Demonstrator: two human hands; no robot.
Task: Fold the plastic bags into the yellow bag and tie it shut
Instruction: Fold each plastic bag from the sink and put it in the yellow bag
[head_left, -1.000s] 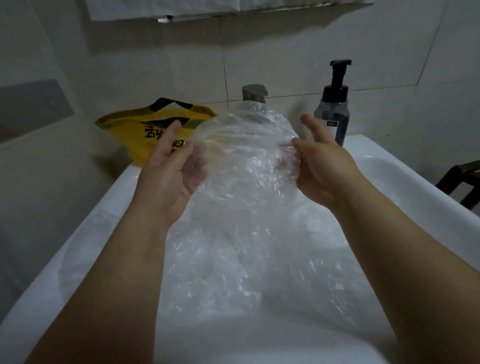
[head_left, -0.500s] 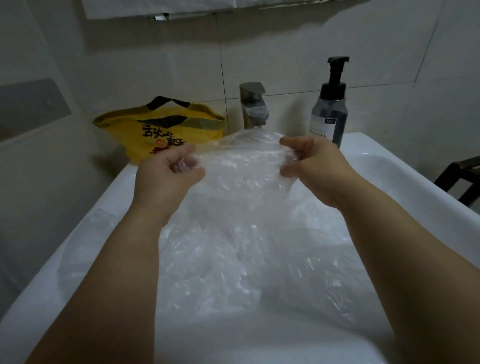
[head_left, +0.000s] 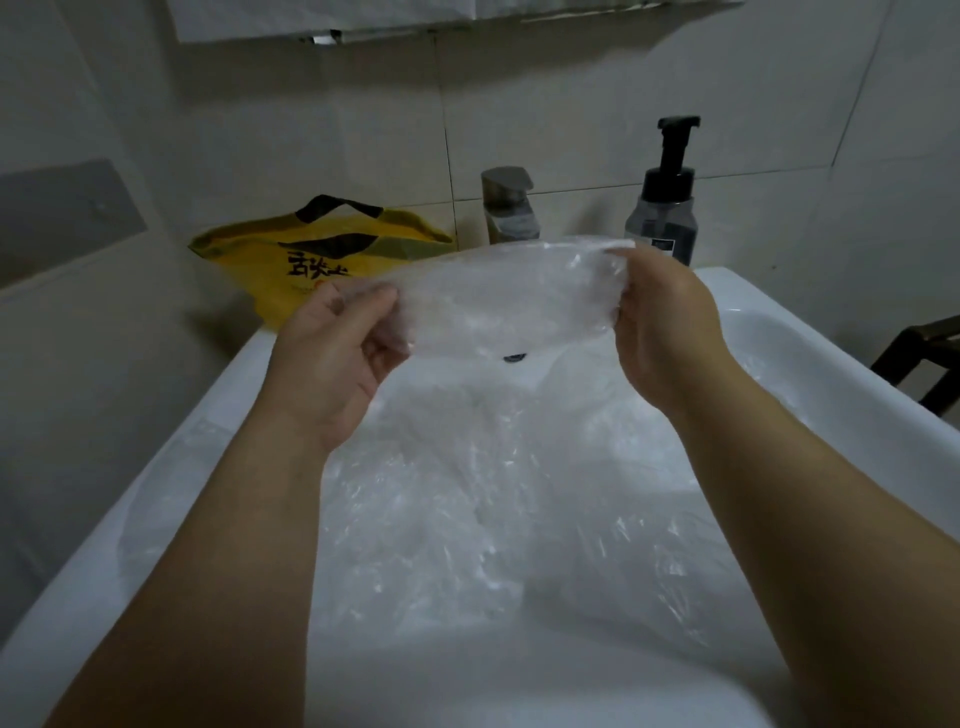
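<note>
Clear crinkly plastic bag (head_left: 498, 301), pinched at either end by my left grip (head_left: 332, 353) and right grip (head_left: 665, 332), stretched flat for folding (yellow printed bag (head_left: 291, 260) sits behind).

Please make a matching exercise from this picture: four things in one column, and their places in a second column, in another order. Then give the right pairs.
1. yellow bag
2. pump bottle
3. clear bag
4. tap

A. held between the left hand and the right hand
B. behind the sink, in the middle
C. at the sink's back left corner
D. at the sink's back right corner

Pairs: 1-C, 2-D, 3-A, 4-B
</note>
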